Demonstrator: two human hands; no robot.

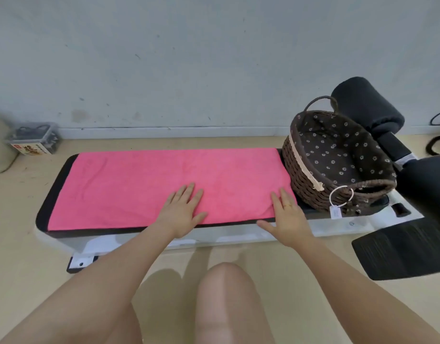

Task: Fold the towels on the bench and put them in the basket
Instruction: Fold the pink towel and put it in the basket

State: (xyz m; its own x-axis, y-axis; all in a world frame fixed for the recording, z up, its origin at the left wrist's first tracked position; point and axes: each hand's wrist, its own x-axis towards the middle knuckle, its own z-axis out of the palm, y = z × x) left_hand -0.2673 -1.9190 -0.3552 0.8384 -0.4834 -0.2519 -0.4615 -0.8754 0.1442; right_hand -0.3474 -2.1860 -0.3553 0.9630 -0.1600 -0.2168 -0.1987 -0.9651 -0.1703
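Observation:
A pink towel [144, 184] lies spread flat along the black bench [57, 180], covering most of its top. My left hand [183, 209] rests flat on the towel near its front edge, fingers straight. My right hand [288, 217] lies flat at the towel's front right corner, fingers on the cloth and thumb over the bench edge. A brown woven basket [298, 170] with a dark flowered lining stands on the bench's right end, just right of the towel, with nothing visible inside.
Black padded rollers [367, 105] and a black footplate [402, 247] of the bench frame sit at the right. A clear box [35, 140] of dark items stands on the floor by the wall at left. My knees [221, 299] are in front of the bench.

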